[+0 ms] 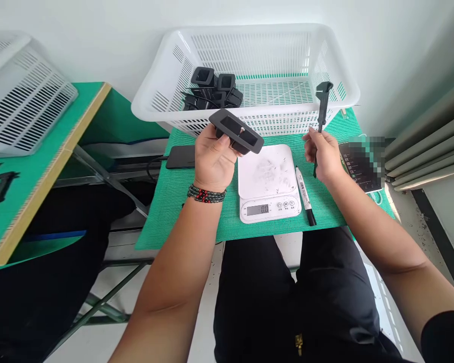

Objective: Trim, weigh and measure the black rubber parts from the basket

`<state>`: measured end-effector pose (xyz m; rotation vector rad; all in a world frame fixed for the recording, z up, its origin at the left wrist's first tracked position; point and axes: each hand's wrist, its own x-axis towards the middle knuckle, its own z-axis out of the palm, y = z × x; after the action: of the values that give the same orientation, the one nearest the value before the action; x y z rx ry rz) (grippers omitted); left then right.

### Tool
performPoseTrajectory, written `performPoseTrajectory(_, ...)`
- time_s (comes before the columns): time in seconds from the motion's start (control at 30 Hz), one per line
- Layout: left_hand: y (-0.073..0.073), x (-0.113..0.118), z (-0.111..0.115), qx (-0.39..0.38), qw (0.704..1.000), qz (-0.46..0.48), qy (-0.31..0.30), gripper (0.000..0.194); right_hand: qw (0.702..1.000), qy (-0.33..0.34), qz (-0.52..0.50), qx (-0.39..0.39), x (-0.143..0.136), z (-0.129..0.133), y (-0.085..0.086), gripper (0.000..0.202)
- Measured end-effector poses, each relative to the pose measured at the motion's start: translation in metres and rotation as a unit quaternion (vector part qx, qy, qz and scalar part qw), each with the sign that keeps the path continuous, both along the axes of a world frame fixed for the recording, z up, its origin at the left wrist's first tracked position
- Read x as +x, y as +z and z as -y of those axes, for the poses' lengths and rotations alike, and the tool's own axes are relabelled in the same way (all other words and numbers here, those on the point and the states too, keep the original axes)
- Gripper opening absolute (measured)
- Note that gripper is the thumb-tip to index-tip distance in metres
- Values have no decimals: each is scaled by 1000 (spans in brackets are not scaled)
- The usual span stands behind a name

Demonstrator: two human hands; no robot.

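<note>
My left hand grips a black plastic part with a flat rim and two openings, tilted down to the right above the scale's upper left corner. In my right hand is a black caliper, held upright with its jaws at the top, in front of the basket. Between and below both hands lies a white kitchen scale; nothing rests on its plate and its display reads 0.0. Several similar black parts are piled in the left side of a white basket.
A white marker with a black cap lies right of the scale. Behind my left hand is a dark flat device; a phone lies at the right. Another table at the left holds a white basket and a black caliper.
</note>
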<state>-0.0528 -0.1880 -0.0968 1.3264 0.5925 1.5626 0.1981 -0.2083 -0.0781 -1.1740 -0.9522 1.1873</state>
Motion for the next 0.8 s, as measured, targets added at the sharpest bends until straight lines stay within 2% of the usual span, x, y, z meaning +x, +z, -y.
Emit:
performPoseTrajectory(0.37, 2, 2, 2, -11, 1000, 9, -1, 25, 998, -69, -2, -11, 14, -9, -8, 42)
performPoseTrajectory(0.6, 2, 2, 1, -11, 1000, 1, -4, 25, 996, -80, -5, 25, 9, -5, -1, 52)
performPoseTrajectory(0.67, 2, 2, 1, -11, 1000, 5, -5, 25, 998, -63, 3, 26, 6, -3, 3, 57)
performPoseTrajectory(0.8, 3, 3, 1, -17, 1000, 6, 3, 29, 999, 24, 19, -10, 5, -1, 10, 63)
